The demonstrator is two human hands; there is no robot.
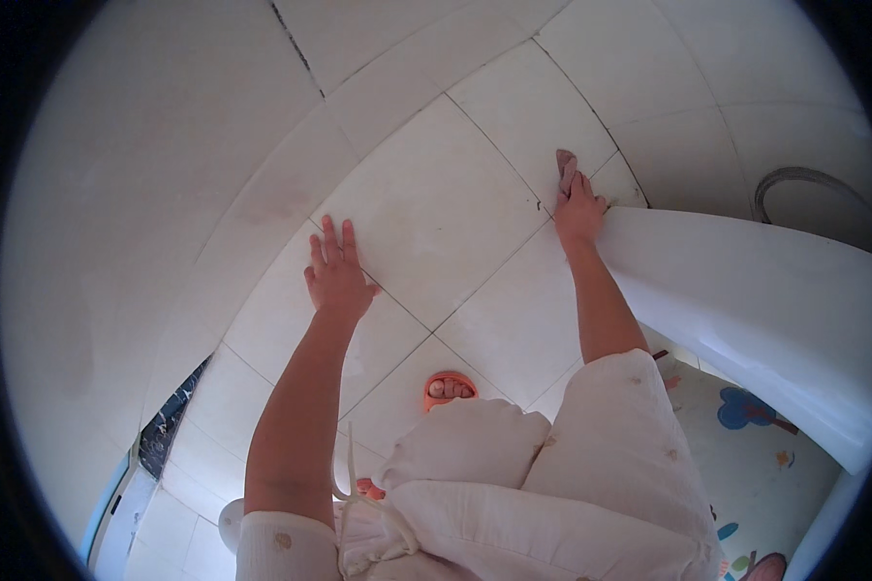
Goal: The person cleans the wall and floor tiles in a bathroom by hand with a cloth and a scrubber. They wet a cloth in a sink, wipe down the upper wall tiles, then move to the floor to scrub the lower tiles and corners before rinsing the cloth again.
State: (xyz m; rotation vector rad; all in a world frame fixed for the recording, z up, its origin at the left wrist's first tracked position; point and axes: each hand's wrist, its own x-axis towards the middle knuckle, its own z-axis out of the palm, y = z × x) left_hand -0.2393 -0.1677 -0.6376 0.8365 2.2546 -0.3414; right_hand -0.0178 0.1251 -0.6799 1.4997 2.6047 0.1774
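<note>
My left hand (337,276) is spread with fingers apart near the base of the tiled wall on the left, holding nothing. Farther off to the right, my right hand (579,210) grips a bunched pinkish-grey cloth (565,167), which sticks out past the fingers. The cloth lies against the pale floor tiles (436,203), close to the corner where floor and wall meet. Beside my right wrist runs the end of a long white smooth panel. A small dark speck (539,204) shows on the tile just left of the cloth.
The white panel (746,290) stretches along the right side. A dark looped hose or cable (804,174) hangs above it. Beyond the panel lies a mat with colourful pictures (785,465). An orange sandal (451,380) is on my foot. A dark marbled strip (170,416) edges the left.
</note>
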